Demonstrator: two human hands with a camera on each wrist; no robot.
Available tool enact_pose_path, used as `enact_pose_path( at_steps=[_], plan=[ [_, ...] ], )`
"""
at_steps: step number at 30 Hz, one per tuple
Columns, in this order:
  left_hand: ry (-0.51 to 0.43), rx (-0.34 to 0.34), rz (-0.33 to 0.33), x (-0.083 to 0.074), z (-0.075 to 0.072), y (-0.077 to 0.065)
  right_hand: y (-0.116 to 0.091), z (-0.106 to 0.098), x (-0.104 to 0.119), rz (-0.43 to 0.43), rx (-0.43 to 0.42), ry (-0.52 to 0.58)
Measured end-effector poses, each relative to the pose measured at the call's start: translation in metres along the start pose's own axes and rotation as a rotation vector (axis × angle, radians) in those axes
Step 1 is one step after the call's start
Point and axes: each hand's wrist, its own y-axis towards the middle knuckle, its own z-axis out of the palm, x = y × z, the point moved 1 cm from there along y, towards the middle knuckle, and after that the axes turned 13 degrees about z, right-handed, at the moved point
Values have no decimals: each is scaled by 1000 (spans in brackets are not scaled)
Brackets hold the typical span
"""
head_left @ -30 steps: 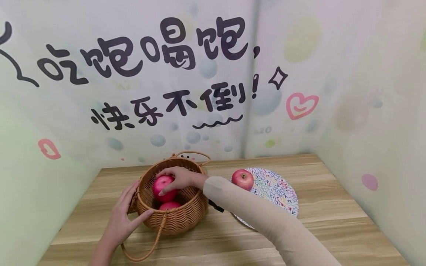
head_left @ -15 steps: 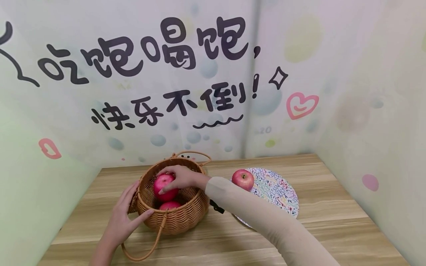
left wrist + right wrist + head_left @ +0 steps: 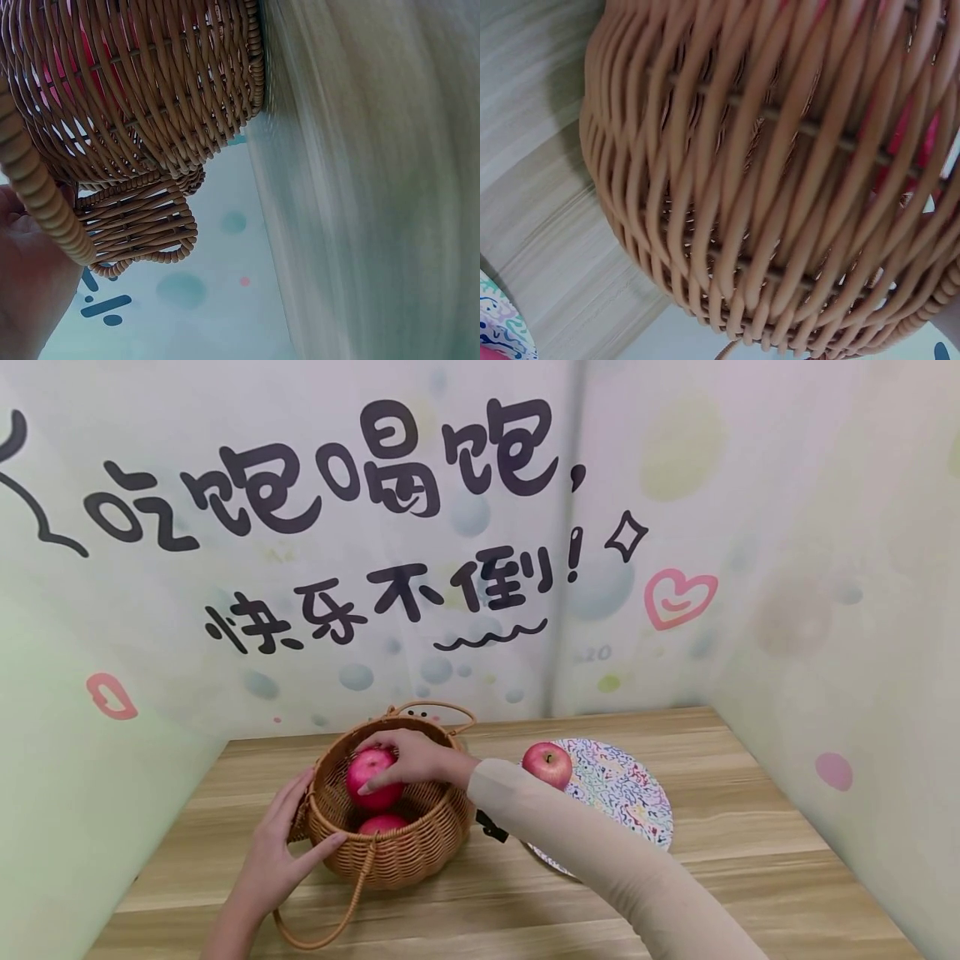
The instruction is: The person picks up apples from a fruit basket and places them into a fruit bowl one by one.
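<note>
In the head view my right hand [image 3: 405, 758] reaches over the rim of a round wicker basket [image 3: 405, 860] and grips a red apple [image 3: 373, 781] inside it, thumb on the near side. Below that one lies a second red apple [image 3: 382, 824], partly hidden by the rim. My left hand [image 3: 277, 847] rests on the basket's left side, thumb and fingers spread and fairly straight. The left wrist view shows part of that hand [image 3: 30, 277] beside the woven wicker flap [image 3: 142, 225]. In the right wrist view the basket wall [image 3: 765, 172] hides the hand's fingers.
Right of the basket a round plate or mat with a colourful squiggle pattern [image 3: 622, 793] lies on the wooden table [image 3: 750, 860], a third apple [image 3: 547, 766] at its left edge. One basket handle [image 3: 322, 935] hangs forward; the other handle [image 3: 450, 706] leans back near the printed wall.
My right hand and the apple in it have shifted very slightly right and up within the basket. My left hand and the basket look unmoved.
</note>
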Motion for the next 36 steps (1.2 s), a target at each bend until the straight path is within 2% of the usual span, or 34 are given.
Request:
enact_pose_path(
  at_steps=[36],
  plan=[
    [-12, -7, 11, -3, -2, 0, -19, -9, 9, 6, -95, -7]
  ],
)
